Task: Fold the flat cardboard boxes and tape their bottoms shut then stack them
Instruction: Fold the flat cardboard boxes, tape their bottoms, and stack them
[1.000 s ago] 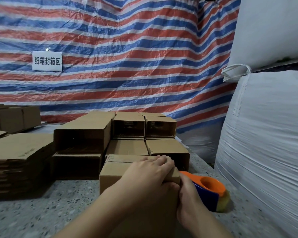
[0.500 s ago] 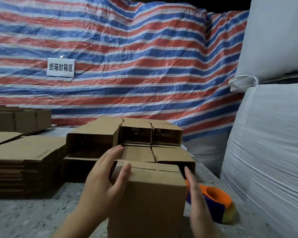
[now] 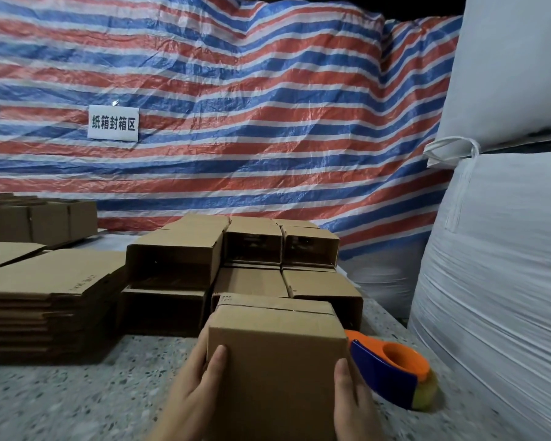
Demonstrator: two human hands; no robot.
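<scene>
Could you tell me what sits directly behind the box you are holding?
Stacked folded boxes stand behind the held box, their openings facing you. Their lower front is hidden by it.

We face a red, white and blue striped tarpaulin (image 3: 236,128) hung as a wall, bearing a white sign (image 3: 113,123). At our right rise bulky white woven sacks (image 3: 497,265). Below lies a speckled terrazzo desk (image 3: 77,399), dimly lit.
</scene>
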